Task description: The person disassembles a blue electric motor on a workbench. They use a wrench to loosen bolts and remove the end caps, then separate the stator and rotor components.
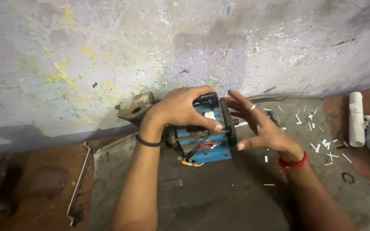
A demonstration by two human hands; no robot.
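1. At far left we see a bent metal rod point(79, 182) lying on the rust-brown floor, well apart from the work.
2. Our left hand point(177, 109) is clenched over the top of the blue motor point(204, 139), thumb pressed near its right end; a black band circles the wrist.
3. The motor rests on a grey metal sheet point(219, 196) close to the paint-flecked wall point(150, 47), with red and yellow wires point(195, 156) trailing from its near side.
4. Our right hand point(260, 126) is released, fingers spread against the dark end plate point(229, 122), grasping nothing that we can see.
5. White scraps point(322, 145) litter the sheet; a white pipe point(356, 119) stands at far right.
6. Risk, in our judgement: the loose wires could be pinched or torn if the end plate shifts, and the motor could roll off the sheet should the left grip slacken.
7. Hidden: the left hand covers the motor's top; the rusty casting point(135, 109) behind it is possibly a separate part, which we cannot settle.
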